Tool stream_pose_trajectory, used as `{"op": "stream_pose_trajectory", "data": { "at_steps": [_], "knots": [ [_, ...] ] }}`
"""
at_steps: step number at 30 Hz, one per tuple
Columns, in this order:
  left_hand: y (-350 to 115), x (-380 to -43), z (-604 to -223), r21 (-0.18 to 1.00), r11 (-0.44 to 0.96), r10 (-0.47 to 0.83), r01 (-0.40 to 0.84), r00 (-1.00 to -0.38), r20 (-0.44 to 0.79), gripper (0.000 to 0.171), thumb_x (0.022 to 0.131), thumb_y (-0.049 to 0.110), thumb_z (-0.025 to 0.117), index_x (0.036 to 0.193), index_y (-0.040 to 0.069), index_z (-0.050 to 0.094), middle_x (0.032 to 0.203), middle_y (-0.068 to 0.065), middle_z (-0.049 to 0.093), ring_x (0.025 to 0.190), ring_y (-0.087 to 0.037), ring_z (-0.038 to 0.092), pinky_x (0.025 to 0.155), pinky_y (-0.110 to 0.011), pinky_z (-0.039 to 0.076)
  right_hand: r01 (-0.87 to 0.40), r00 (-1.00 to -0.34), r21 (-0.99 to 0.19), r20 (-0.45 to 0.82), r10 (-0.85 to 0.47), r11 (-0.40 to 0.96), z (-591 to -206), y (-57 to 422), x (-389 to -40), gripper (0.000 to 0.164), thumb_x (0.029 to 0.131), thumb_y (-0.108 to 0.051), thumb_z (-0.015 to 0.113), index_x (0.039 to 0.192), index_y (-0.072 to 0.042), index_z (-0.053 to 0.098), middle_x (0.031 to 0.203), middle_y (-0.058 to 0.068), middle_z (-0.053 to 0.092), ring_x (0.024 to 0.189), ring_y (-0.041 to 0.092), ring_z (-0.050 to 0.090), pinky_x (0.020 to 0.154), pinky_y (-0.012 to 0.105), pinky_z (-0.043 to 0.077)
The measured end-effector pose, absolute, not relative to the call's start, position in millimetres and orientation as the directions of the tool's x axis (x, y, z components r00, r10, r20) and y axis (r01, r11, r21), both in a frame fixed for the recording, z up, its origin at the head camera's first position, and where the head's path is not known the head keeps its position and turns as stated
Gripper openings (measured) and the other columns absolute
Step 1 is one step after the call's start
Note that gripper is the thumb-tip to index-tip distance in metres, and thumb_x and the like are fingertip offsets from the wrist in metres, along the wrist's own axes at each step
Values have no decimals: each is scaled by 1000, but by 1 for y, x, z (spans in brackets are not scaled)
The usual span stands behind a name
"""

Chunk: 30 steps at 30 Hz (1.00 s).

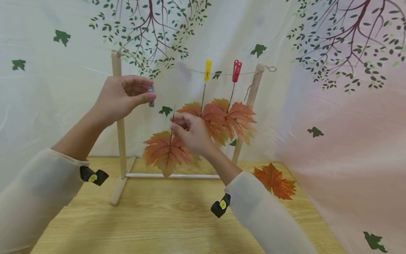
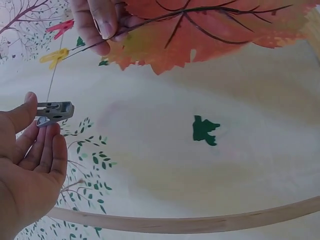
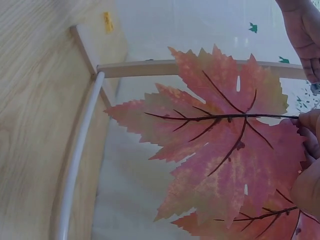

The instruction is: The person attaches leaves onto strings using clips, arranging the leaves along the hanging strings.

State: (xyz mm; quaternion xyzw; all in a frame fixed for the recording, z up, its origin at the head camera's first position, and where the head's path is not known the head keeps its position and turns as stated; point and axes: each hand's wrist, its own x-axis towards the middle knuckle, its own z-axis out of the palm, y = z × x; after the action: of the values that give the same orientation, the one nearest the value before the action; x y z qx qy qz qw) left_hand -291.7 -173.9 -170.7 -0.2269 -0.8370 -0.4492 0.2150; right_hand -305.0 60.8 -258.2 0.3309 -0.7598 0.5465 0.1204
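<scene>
My left hand (image 1: pixel 115 98) pinches a grey clothespin (image 1: pixel 151 96) between thumb and fingers, near the left post. In the left wrist view the grey clothespin (image 2: pixel 56 112) shows side-on at the fingertips. With thumb and fingertips, my right hand (image 1: pixel 193 134) holds an orange-red maple leaf (image 1: pixel 166 151) by its dark stem, the blade hanging down. That leaf (image 3: pixel 220 125) fills the middle of the right wrist view. Two more leaves hang from a string (image 1: pixel 190 70), one under a yellow clothespin (image 1: pixel 207 70), the other under a red clothespin (image 1: pixel 236 71).
The string runs between a left wooden post (image 1: pixel 120 141) and a right wooden post (image 1: pixel 253 91). A white rod (image 1: pixel 190 176) joins the frame low down. Another maple leaf (image 1: pixel 274 181) lies on the wooden table (image 1: pixel 158 218) at right. A printed curtain (image 1: pixel 47 106) stands behind.
</scene>
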Motion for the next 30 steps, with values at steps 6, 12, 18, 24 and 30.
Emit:
{"op": "stream_pose_trajectory", "data": {
  "at_steps": [6, 12, 18, 24, 30],
  "knots": [
    [-171, -295, -154, 645, 499, 181, 579, -797, 576, 44, 92, 31, 79, 127, 6, 70, 107, -2, 76, 95, -10, 70, 79, -18, 53, -655, -742, -728, 571, -352, 202, -242, 57, -309, 16, 101, -5, 65, 115, 0, 69, 95, 17, 74, 80, 20, 68, 65, 26, 52],
    [-168, -296, -136, 623, 524, 176, 581, -790, 587, 45, 93, 33, 77, 129, 7, 69, 111, -3, 75, 97, -9, 70, 82, -18, 53, -648, -751, -732, 568, -337, 212, -225, 58, -313, 17, 101, -7, 65, 116, 0, 69, 97, 16, 75, 82, 20, 69, 68, 27, 54],
    [-163, -299, -120, 610, 525, 167, 594, -774, 610, 45, 93, 33, 77, 129, 7, 69, 111, -3, 75, 98, -8, 70, 85, -18, 53, -669, -735, -712, 594, -326, 214, -211, 55, -316, 17, 101, -7, 65, 116, -1, 69, 98, 18, 75, 81, 19, 69, 67, 28, 54],
    [-155, -302, -108, 582, 555, 165, 595, -764, 624, 44, 94, 36, 75, 130, 10, 69, 114, -4, 73, 100, -9, 69, 89, -22, 53, -699, -710, -677, 619, -336, 231, -201, 52, -319, 16, 101, -6, 65, 115, -1, 69, 94, 12, 75, 81, 17, 70, 69, 28, 55],
    [-146, -303, -100, 559, 576, 179, 597, -759, 627, 45, 96, 36, 72, 132, 10, 68, 118, -5, 72, 104, -12, 67, 92, -24, 52, -713, -698, -656, 627, -346, 249, -195, 50, -321, 14, 100, -5, 65, 113, -2, 69, 90, 6, 74, 79, 17, 68, 68, 28, 54]
  ]
}}
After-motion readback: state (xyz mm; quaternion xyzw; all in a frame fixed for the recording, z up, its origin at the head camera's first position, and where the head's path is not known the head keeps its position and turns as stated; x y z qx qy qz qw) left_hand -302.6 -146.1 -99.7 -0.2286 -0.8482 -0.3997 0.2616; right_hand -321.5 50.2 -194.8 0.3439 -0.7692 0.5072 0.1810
